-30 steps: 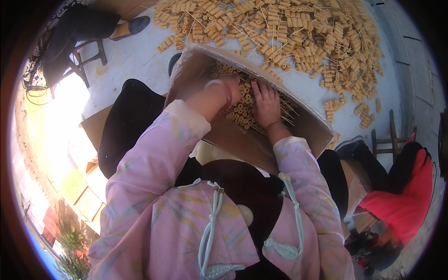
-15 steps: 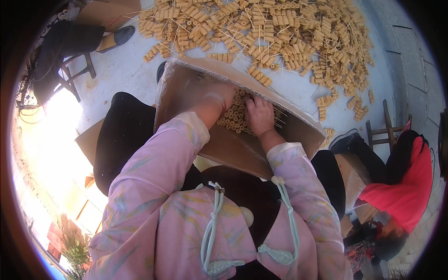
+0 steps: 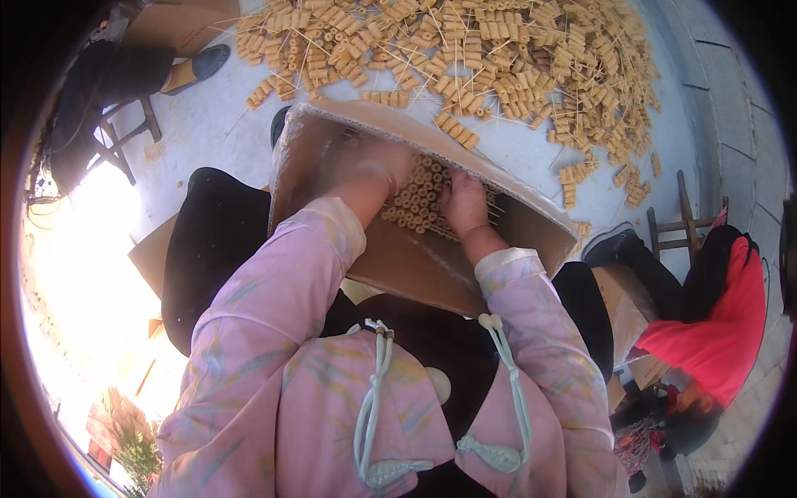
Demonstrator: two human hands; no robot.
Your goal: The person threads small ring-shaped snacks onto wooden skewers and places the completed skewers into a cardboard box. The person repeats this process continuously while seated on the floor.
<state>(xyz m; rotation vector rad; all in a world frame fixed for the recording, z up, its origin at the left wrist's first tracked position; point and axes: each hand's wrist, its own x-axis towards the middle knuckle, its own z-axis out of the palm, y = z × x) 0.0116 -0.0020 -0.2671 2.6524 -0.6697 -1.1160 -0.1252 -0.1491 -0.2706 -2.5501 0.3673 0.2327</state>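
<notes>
An open cardboard box [image 3: 419, 272] rests tilted between my knees, and both of my hands are inside it. Packed in its middle is a bundle of tan, ring-ended rolls on thin sticks [image 3: 421, 197], hollow ends facing up. My left hand [image 3: 386, 163] is at the bundle's left side, smeared by motion, so its fingers cannot be made out. At the right side of the bundle, my right hand [image 3: 466, 203] has its fingers curled against the skewered rolls, near the sticks that poke out to the right.
Beyond the box, a big heap of similar skewered rolls [image 3: 498, 58] covers the pale floor [image 3: 195, 133]. A person in red [image 3: 706, 332] sits at the right by a wooden stool [image 3: 685, 224]. Another person's shoe [image 3: 210, 63] and a cardboard box [image 3: 178, 25] are at the far left.
The whole view has shifted slightly left. My right hand's fingers have drawn in and curled more at the bundle's right edge. My left hand stays blurred at the left side.
</notes>
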